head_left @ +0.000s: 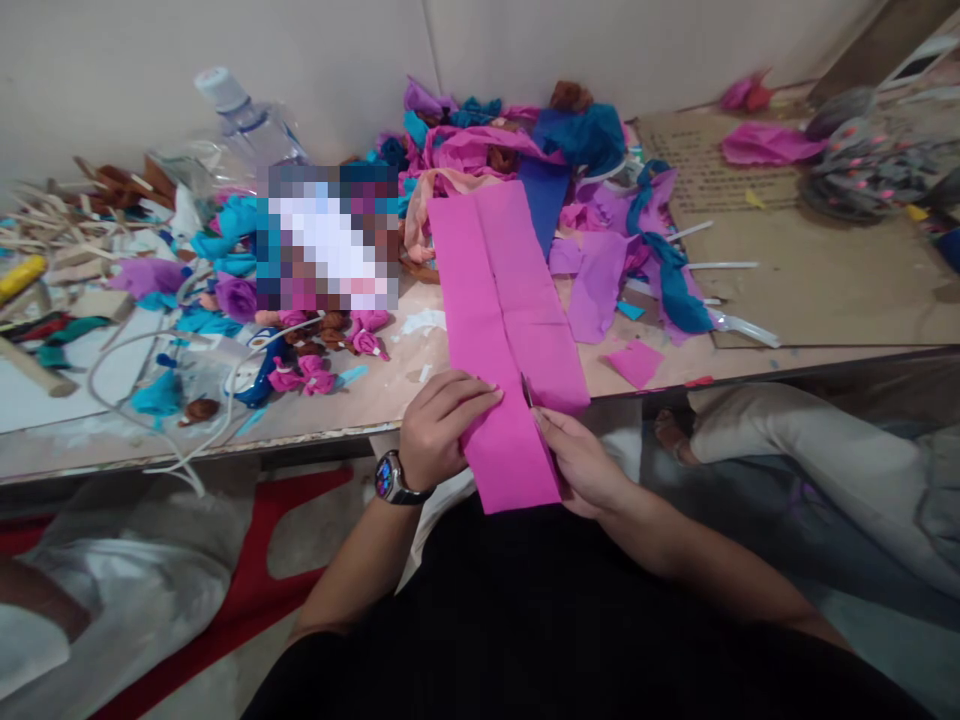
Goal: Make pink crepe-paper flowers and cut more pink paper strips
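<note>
A long pink sheet of crepe paper (501, 320) lies from the table's middle down over its front edge toward me. My left hand (439, 430), with a watch on the wrist, pinches the sheet's left side near the bottom. My right hand (581, 465) holds the right side, and a thin dark blade tip, perhaps scissors (526, 390), pokes up from it into a cut running up the sheet.
Heaps of pink, purple, blue and brown crepe paper (525, 150) cover the low wooden table (375, 395). A plastic bottle (244, 120), wooden sticks (67, 220), small paper roses (307, 370) and white cable (172, 400) sit left. Cardboard (810, 270) lies right. Another person's leg (802, 440) is at right.
</note>
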A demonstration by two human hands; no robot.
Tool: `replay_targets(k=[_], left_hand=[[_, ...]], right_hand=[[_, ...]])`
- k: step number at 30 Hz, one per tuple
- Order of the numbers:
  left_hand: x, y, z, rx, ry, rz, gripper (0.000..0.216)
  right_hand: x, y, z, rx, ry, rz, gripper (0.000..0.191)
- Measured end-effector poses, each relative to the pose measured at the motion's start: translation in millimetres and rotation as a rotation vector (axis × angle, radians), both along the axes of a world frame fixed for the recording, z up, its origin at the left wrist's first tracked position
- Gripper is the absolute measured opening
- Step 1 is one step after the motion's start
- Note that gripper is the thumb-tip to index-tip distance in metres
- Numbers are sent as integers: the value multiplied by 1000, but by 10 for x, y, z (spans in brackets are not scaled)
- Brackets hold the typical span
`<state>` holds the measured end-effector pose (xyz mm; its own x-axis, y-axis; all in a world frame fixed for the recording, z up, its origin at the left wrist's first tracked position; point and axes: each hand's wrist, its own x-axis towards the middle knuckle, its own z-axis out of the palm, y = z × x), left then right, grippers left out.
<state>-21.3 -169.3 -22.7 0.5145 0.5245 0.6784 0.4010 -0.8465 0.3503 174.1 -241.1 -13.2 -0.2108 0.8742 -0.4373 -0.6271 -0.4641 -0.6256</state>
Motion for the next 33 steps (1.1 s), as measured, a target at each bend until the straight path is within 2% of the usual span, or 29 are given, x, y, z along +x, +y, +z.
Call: replay_targets(k=[17, 25, 30, 33], left_hand=[[-8, 0, -21, 10, 6, 0, 37], [-14, 15, -12, 45, 27, 4, 38], [-18, 12, -7, 32, -6, 5, 39], [-20, 7, -5, 19, -20, 6, 39]], right_hand=[[-65, -11, 70, -35, -16, -87, 37], [-69, -39, 127, -123, -11, -194, 46], [-93, -114, 145, -86, -18, -169, 46], [-91, -172, 131, -87, -2, -70, 49]])
